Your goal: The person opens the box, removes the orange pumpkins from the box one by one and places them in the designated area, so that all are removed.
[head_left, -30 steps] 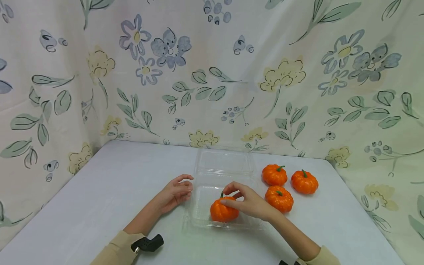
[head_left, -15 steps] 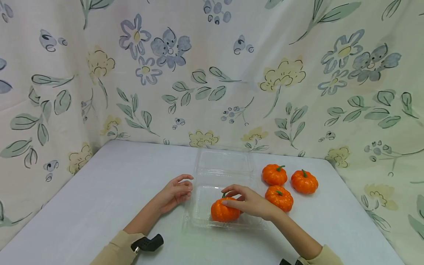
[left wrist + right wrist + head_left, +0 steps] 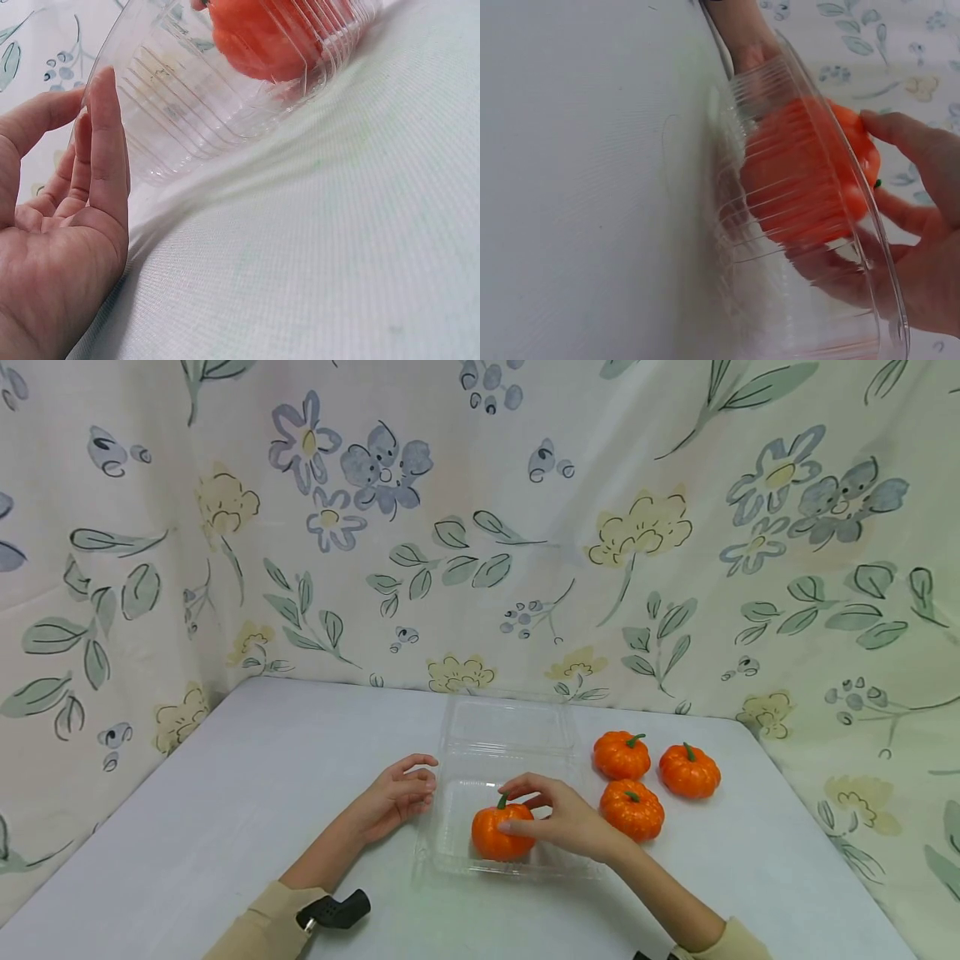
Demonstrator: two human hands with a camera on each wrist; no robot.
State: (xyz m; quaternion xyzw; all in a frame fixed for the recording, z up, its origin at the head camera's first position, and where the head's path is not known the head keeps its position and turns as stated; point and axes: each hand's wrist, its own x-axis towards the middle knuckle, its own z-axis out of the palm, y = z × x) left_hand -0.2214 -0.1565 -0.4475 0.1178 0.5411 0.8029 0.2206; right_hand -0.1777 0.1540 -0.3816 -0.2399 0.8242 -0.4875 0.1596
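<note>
An orange toy pumpkin (image 3: pixel 495 837) with a green stem is inside the base of a clear plastic clamshell box (image 3: pixel 457 810). My right hand (image 3: pixel 562 817) holds it from the right, the thumb on its near side and the other fingers reaching behind the stem. Through the ribbed wall, the right wrist view shows the same pumpkin (image 3: pixel 795 172) low in the box. My left hand (image 3: pixel 393 800) is at the box's left side with loosely bent fingers, its fingertips right at the rim in the left wrist view.
Three more orange pumpkins stand to the box's right: one at the back (image 3: pixel 622 756), one farther right (image 3: pixel 690 772) and one nearer (image 3: pixel 632 811). The open clear lid (image 3: pixel 510 727) lies behind the base. A floral curtain (image 3: pixel 480 527) hangs behind the white table (image 3: pixel 300 760).
The pumpkin in the box shifts slightly left, with the right hand moving along with it. The left hand, the box and the other pumpkins stay in place.
</note>
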